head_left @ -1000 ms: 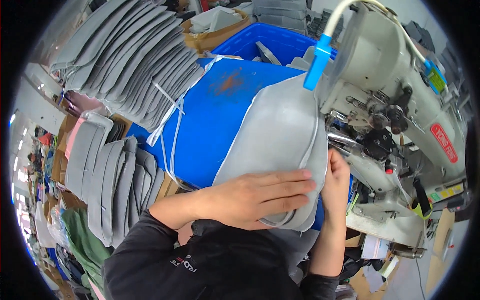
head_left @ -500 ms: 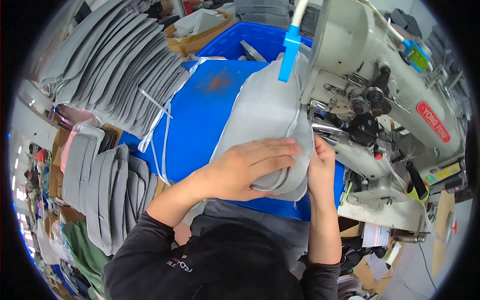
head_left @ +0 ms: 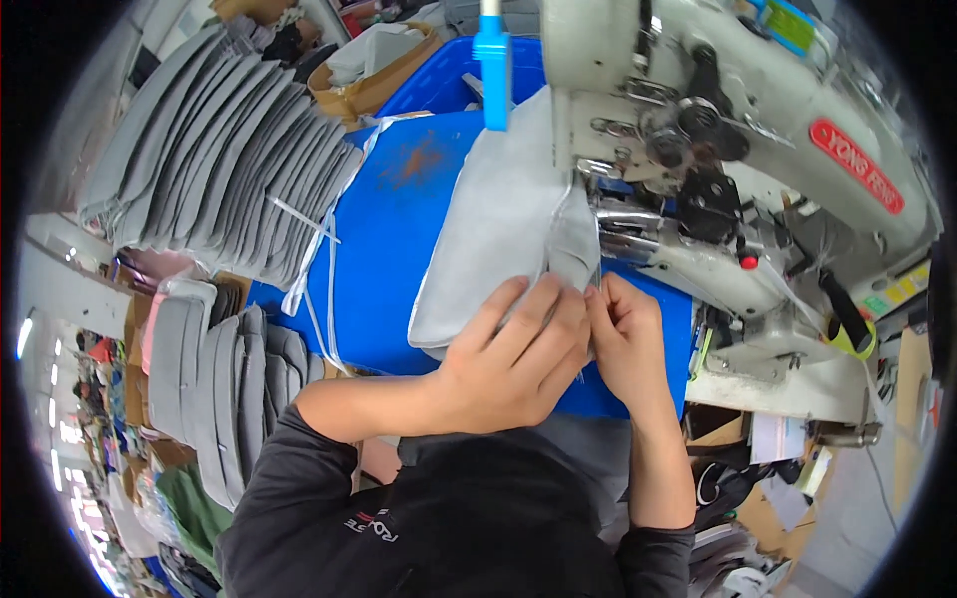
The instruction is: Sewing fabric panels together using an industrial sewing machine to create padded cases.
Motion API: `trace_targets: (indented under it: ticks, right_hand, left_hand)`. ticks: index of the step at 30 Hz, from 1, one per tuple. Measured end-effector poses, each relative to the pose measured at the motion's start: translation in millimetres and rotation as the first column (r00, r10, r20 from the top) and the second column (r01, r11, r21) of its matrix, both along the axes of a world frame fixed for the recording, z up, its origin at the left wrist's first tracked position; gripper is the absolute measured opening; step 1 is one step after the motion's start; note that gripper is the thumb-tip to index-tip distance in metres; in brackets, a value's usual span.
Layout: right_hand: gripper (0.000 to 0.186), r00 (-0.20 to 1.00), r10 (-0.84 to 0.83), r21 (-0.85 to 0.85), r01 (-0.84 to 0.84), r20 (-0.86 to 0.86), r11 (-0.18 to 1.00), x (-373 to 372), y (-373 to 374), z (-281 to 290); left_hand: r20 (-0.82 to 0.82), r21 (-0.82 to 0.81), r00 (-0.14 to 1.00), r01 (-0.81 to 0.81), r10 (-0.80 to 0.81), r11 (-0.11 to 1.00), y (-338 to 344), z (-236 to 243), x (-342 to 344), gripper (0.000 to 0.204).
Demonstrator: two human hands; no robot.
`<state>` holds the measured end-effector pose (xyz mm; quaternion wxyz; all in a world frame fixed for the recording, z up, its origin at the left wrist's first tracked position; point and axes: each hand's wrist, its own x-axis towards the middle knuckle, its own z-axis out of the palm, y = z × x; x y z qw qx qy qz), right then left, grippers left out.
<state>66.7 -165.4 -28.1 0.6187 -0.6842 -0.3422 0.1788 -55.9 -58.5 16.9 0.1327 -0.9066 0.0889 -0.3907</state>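
Observation:
A long grey padded fabric panel [head_left: 503, 209] lies on the blue table surface [head_left: 384, 229], its far right side under the head of a sewing machine [head_left: 688, 130]. At its near right end, my left hand [head_left: 523, 354] is closed over the panel, fingers bent and gathering the layers. My right hand [head_left: 628, 334] is beside it, thumb and fingers pinching the panel's right edge just in front of the machine's metal arm. The fingertips of both hands nearly touch. Much of the panel's near corner is hidden under my left hand.
Tall stacks of grey panels [head_left: 219, 159] stand at the left, with a second pile [head_left: 214, 369] nearer. A blue crate [head_left: 429, 80] and a cardboard box [head_left: 374, 85] are behind the table. A blue-ended hose [head_left: 492, 80] hangs above the panel.
My left hand has gone from lying flat on the panel to gripping its near end. The view has shifted, and the hands have come closer together.

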Motion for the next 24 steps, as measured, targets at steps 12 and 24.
trace_targets:
  ticks: [12,24]
  right_hand:
    - [0.033,0.994,-0.052,0.151,0.066,-0.095,0.986,-17.4,3.3,-9.5]
    - [0.032,0.955,0.049,0.201,0.011,-0.294,0.98,6.9,23.6,-8.5]
  left_hand:
    - [-0.081,0.233,0.994,-0.056,0.076,0.971,9.0,8.8,10.2,0.033]
    - [-0.118,0.011,0.987,-0.105,0.106,0.994,23.4,-6.2,39.4,0.029]
